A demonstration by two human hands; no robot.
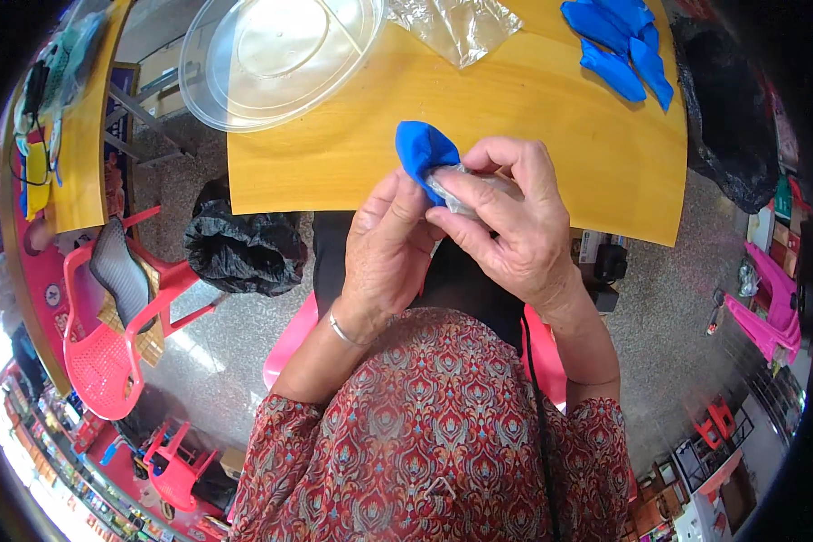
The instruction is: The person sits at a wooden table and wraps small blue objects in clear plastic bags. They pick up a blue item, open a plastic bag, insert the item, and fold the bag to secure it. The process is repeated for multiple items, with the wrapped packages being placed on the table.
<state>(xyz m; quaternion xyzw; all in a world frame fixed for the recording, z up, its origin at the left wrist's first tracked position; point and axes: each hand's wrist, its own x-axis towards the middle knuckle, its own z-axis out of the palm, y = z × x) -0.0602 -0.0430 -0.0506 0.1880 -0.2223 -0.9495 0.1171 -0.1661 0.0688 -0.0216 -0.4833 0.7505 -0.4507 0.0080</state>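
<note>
Above the table's near edge, my left hand [393, 226] pinches a small blue pouch-like piece [422, 149] that stands up from its fingertips. My right hand [515, 217] grips a wad of crumpled clear plastic [465, 191], its end pressed against the blue piece's open side. Whether the wad reaches inside cannot be made out, as fingers cover that part. Several similar blue pieces [610, 41], long and pointed, lie at the table's far right.
A clear round plastic lid or tray [210, 86] rests at the far left of the yellow table [515, 108]. Beside it lies a clear plastic bag [461, 32]. Black plastic bags hang or stand left [244, 244] and right [732, 126]. A pink chair [104, 366] stands left.
</note>
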